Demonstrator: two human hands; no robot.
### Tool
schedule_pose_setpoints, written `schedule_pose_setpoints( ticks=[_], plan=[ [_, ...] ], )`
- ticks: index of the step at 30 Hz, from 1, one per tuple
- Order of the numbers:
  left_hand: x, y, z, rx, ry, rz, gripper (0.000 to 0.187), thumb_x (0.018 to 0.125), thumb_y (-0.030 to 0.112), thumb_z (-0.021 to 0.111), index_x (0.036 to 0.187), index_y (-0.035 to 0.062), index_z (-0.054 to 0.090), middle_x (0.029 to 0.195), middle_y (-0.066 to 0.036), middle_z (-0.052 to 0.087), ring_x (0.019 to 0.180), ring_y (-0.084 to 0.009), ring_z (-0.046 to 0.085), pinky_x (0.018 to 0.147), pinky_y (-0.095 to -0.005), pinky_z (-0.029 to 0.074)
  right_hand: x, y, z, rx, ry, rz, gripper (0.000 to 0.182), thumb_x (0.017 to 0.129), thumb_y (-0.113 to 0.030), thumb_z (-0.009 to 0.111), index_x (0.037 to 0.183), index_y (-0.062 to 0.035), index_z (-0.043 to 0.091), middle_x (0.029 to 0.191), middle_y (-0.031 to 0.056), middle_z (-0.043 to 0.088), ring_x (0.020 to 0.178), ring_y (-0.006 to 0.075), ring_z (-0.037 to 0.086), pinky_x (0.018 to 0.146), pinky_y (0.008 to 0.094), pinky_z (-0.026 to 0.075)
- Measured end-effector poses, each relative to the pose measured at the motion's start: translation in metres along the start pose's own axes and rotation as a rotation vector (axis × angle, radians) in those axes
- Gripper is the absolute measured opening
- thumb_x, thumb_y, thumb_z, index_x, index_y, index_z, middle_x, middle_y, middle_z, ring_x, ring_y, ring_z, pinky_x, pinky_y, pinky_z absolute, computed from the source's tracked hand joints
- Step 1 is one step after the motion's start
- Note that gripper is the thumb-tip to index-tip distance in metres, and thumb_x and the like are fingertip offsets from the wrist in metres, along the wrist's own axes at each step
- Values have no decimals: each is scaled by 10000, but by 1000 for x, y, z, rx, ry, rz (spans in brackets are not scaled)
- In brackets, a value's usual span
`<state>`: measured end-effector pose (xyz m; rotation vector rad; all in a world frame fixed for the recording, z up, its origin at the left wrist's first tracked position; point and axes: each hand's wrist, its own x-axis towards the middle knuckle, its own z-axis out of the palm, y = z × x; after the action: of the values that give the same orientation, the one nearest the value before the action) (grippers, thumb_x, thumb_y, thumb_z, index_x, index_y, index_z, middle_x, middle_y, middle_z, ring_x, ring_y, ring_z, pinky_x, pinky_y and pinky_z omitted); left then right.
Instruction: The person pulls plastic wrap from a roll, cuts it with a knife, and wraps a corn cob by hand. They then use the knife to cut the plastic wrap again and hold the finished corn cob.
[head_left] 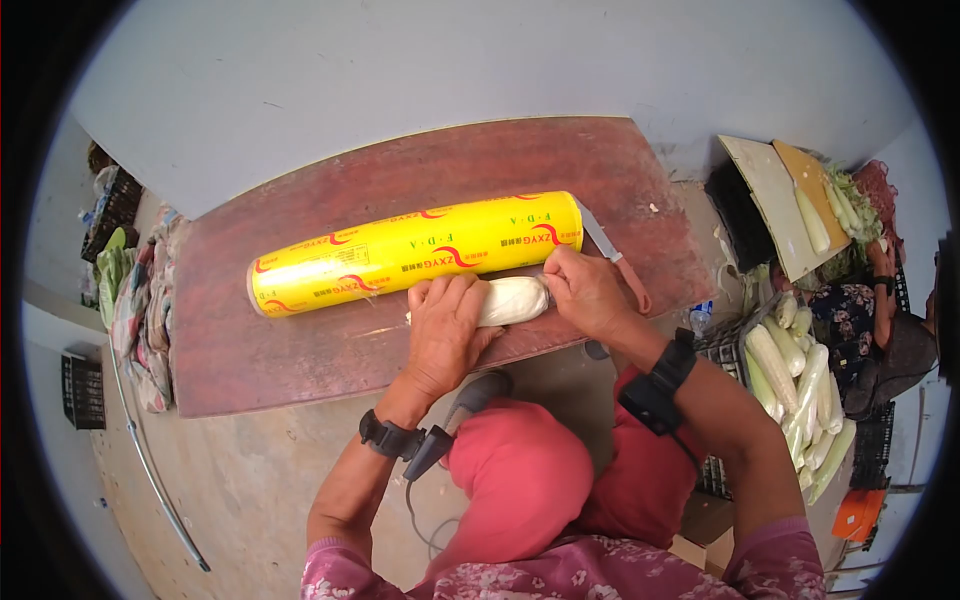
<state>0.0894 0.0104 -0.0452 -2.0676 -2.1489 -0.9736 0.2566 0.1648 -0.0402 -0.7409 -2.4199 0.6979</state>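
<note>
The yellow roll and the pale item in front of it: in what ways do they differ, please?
The roll is bright yellow with red and green print; the pale item is off-white, with no print visible.
The roll is clearly longer and thicker than the pale item.
The left hand covers part of the pale item and the right hand is at its end; the roll lies beyond.
Both are elongated and lie lengthwise along the table.

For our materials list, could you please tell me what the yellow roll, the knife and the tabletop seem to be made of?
Yellow roll: its outside looks like glossy printed plastic, given the bright highlights. Knife: the blade is probably metal, smooth and grey; the handle, evenly pink, is perhaps plastic. Tabletop: likely wood or wood-effect board, reddish brown with grain-like streaks and a worn finish.
</note>
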Motion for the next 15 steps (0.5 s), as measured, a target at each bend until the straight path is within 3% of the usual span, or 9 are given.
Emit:
schedule_pose_setpoints(
  ticks=[3,9,12,15],
  plan=[
    [1,-3,-1,-7,-4,2,602,642,245,833,1163,62,595,1143,-107,596,1090,-298,535,956,-434,341,-1,5,2,-108,-106,-7,93,865,-98,595,907,-46,531,845,187,644,797,393,643,651,493,494],
    [3,-7,-1,0,10,18,581,693,319,798,1174,50,613,1148,-115,612,1091,-292,537,943,-427,343,-1,14,6,-357,-265,-159,73,841,-79,574,912,-66,566,906,160,629,814,387,652,682,484,522],
    [3,-6,-2,10,29,41,537,708,285,786,1153,42,608,1128,-101,603,1064,-273,536,918,-418,354,1,14,-7,-489,-333,-174,89,839,-63,564,926,-60,585,911,160,631,801,378,652,663,483,518],
    [1,-9,0,4,24,38,569,724,336,782,1181,42,613,1147,-110,615,1081,-280,543,935,-422,351,-3,8,-28,-697,-331,21,121,834,-70,579,951,-49,602,931,164,634,821,372,649,682,480,516]
  ],
)
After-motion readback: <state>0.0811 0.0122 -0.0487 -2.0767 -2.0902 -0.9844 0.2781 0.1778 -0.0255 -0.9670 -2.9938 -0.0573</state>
